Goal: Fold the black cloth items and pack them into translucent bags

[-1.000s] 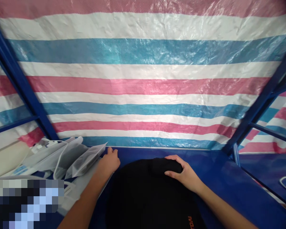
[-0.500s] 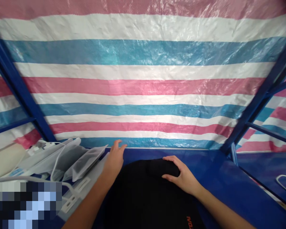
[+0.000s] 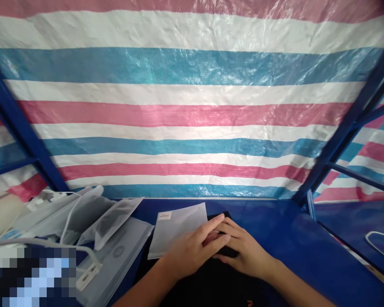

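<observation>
A black cloth item (image 3: 208, 285), with a little orange lettering at its lower edge, lies on the blue surface in front of me. My right hand (image 3: 246, 251) is closed around a folded black bundle (image 3: 228, 251) on top of it. My left hand (image 3: 200, 249) meets it from the left, thumb and fingers curved about the same bundle, the fingertips of both hands overlapping. Part of the bundle is hidden between them. A translucent plastic bag (image 3: 182, 226) with a small white label lies on the black cloth, partly under my left hand.
Several translucent plastic bags (image 3: 115, 256) lie at the left with a white cable and a white power strip (image 3: 88, 276). Blue metal posts (image 3: 320, 170) stand at both sides, before a striped plastic sheet (image 3: 192, 115). A white wire hanger-like loop (image 3: 380, 245) is at the far right.
My left hand has moved from the left bags rightward to meet my right hand at the black bundle. A labelled translucent bag now lies on the black cloth.
</observation>
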A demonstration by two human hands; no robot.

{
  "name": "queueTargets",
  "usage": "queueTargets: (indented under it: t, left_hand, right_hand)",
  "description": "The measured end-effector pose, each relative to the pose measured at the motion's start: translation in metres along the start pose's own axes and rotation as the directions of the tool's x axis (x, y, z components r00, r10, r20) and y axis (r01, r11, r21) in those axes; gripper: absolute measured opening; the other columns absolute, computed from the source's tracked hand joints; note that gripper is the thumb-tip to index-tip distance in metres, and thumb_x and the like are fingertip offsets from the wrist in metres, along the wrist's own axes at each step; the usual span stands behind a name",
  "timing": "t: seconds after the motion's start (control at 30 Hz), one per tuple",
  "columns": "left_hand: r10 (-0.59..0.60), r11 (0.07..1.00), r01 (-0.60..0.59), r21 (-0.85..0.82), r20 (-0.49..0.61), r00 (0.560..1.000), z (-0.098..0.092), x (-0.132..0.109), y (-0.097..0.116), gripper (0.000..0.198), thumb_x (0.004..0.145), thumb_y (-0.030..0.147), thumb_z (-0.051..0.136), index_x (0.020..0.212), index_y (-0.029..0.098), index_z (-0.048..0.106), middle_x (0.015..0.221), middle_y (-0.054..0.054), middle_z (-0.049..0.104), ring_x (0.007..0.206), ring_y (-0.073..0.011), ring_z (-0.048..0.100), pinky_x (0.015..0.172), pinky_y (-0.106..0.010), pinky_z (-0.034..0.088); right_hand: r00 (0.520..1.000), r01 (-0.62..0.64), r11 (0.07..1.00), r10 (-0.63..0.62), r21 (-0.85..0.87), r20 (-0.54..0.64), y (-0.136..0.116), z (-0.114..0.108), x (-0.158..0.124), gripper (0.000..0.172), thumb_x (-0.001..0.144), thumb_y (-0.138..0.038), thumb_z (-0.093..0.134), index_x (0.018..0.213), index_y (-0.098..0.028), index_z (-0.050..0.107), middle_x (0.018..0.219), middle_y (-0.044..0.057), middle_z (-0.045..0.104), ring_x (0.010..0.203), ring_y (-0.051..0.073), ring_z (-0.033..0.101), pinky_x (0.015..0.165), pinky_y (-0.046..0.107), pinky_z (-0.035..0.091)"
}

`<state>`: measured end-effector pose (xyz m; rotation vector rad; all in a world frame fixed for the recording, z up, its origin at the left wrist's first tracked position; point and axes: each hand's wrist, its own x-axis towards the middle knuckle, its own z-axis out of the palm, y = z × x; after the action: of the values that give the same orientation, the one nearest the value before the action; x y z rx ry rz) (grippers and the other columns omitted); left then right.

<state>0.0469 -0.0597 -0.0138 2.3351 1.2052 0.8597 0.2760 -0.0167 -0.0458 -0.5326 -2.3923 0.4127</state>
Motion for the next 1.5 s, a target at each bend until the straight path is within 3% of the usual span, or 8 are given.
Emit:
queueTargets:
  t: [0.17, 0.27, 0.4, 0.73, 0.93, 1.03, 1.2, 1.5]
  left_hand:
    - [0.180, 0.972, -0.166, 0.165, -0.077, 0.981, 0.006, 0.002, -0.011, 0.059, 0.111, 0.032, 0.056, 0.167, 0.033, 0.036, 0.150, -0.005, 0.068, 0.125, -0.0198, 0.074, 0.102, -0.030, 0.065]
    - [0.398, 0.884, -0.371, 0.283, -0.039, 0.917, 0.012, 0.001, -0.021, 0.055, 0.107, 0.016, 0.053, 0.161, 0.025, 0.044, 0.166, -0.014, 0.050, 0.145, -0.0258, 0.060, 0.113, -0.040, 0.059]
    - [0.509, 0.808, -0.474, 0.351, -0.010, 0.861, 0.014, 0.000, -0.027, 0.052, 0.101, 0.008, 0.049, 0.153, 0.016, 0.048, 0.171, -0.022, 0.039, 0.157, -0.0307, 0.043, 0.117, -0.045, 0.055]
    - [0.590, 0.744, -0.530, 0.407, -0.026, 0.807, 0.014, 0.001, -0.021, 0.054, 0.094, 0.006, 0.051, 0.148, 0.011, 0.049, 0.162, -0.021, 0.050, 0.159, -0.0307, 0.039, 0.122, -0.046, 0.051]
    - [0.562, 0.771, -0.414, 0.484, -0.211, 0.800, 0.006, 0.006, -0.029, 0.037, 0.103, 0.009, 0.052, 0.136, 0.019, 0.063, 0.131, -0.011, 0.075, 0.122, -0.0227, 0.070, 0.105, -0.039, 0.059]
    - [0.534, 0.805, -0.385, 0.451, -0.267, 0.803, 0.005, 0.009, -0.036, 0.030, 0.105, 0.010, 0.055, 0.129, 0.023, 0.069, 0.112, -0.005, 0.080, 0.098, -0.0189, 0.074, 0.092, -0.036, 0.060]
    - [0.468, 0.866, -0.339, 0.367, -0.357, 0.809, 0.010, 0.011, -0.043, 0.031, 0.101, 0.005, 0.058, 0.124, 0.022, 0.072, 0.111, -0.005, 0.080, 0.098, -0.0198, 0.073, 0.090, -0.038, 0.058]
    - [0.511, 0.852, -0.392, 0.348, -0.385, 0.768, 0.011, 0.012, -0.043, 0.032, 0.100, 0.003, 0.064, 0.125, 0.023, 0.071, 0.108, -0.002, 0.081, 0.096, -0.0197, 0.071, 0.088, -0.038, 0.056]
  right_hand:
    - [1.000, -0.011, 0.999, 0.012, 0.046, -0.018, 0.003, 0.001, 0.001, 0.056, 0.094, -0.029, 0.082, 0.147, -0.036, 0.064, 0.145, 0.007, 0.069, 0.137, 0.032, 0.060, 0.115, 0.053, 0.054]
    - [0.999, -0.012, 0.997, 0.015, 0.078, -0.029, 0.004, 0.001, 0.003, 0.052, 0.094, -0.028, 0.082, 0.144, -0.037, 0.067, 0.143, 0.007, 0.071, 0.136, 0.033, 0.061, 0.116, 0.055, 0.052]
    - [0.999, -0.034, 0.994, 0.037, 0.101, -0.030, 0.004, 0.001, 0.005, 0.051, 0.092, -0.026, 0.083, 0.140, -0.036, 0.070, 0.141, 0.006, 0.073, 0.135, 0.033, 0.062, 0.115, 0.054, 0.053]
    - [0.995, -0.069, 0.993, 0.076, 0.101, -0.065, 0.004, 0.007, 0.001, 0.029, 0.093, -0.022, 0.080, 0.120, -0.032, 0.078, 0.135, 0.007, 0.073, 0.129, 0.032, 0.063, 0.108, 0.051, 0.058]
    - [0.989, -0.041, 0.999, 0.045, 0.034, -0.137, 0.016, 0.002, 0.001, 0.051, 0.097, -0.026, 0.078, 0.145, -0.036, 0.065, 0.140, 0.009, 0.071, 0.132, 0.034, 0.062, 0.111, 0.055, 0.057]
    - [0.990, -0.049, 0.999, 0.046, -0.023, -0.132, 0.020, 0.001, -0.002, 0.061, 0.098, -0.027, 0.077, 0.155, -0.038, 0.057, 0.147, 0.009, 0.068, 0.134, 0.034, 0.061, 0.113, 0.057, 0.056]
    - [0.996, -0.029, 0.995, 0.022, -0.092, -0.084, 0.014, -0.001, -0.003, 0.058, 0.100, -0.027, 0.075, 0.155, -0.036, 0.058, 0.159, 0.009, 0.059, 0.139, 0.033, 0.058, 0.115, 0.056, 0.056]
    - [0.995, 0.010, 0.997, -0.017, -0.073, -0.101, 0.016, 0.001, -0.003, 0.058, 0.098, -0.027, 0.078, 0.153, -0.031, 0.060, 0.146, 0.010, 0.069, 0.138, 0.032, 0.058, 0.114, 0.053, 0.058]
